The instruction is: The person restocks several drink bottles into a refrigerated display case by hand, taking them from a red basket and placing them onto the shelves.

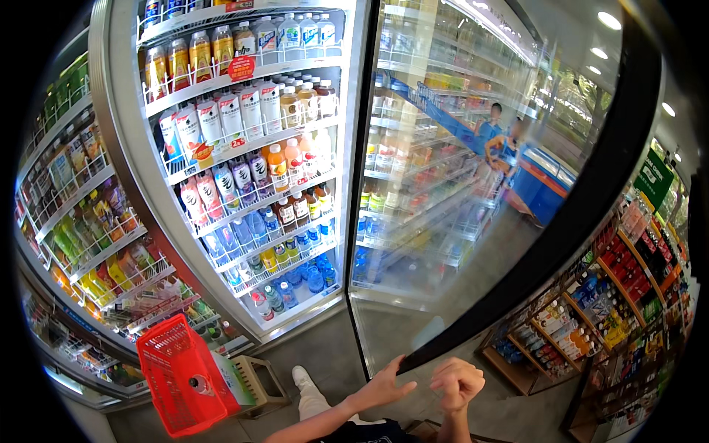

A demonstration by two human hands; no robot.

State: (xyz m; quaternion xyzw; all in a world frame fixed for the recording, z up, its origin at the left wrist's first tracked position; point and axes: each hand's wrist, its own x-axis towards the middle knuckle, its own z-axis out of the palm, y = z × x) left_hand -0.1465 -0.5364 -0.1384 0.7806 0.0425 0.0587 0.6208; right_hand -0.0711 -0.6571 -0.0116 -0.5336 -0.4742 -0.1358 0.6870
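A glass refrigerator door with a black frame (532, 255) stands swung out to the right of a lit drinks fridge. My left hand (388, 383) is at the lower edge of this door, its fingers against the frame and its thumb apart. Just right of it, my right hand (457, 382) is raised with curled fingers, touching nothing that I can see; whether it holds something small cannot be told. Inside the fridge, wire-fronted shelves (243, 145) carry rows of bottles and cartons. A red plastic basket (183, 376) with one bottle (200, 385) in it is at the lower left.
The basket rests against a beige plastic stool (271, 382). Another closed drinks fridge (83, 238) runs along the left. Wooden shelves of bottled drinks (592, 299) stand at the right. Two people (498, 138) and a blue chest freezer (537, 183) show in the door's glass.
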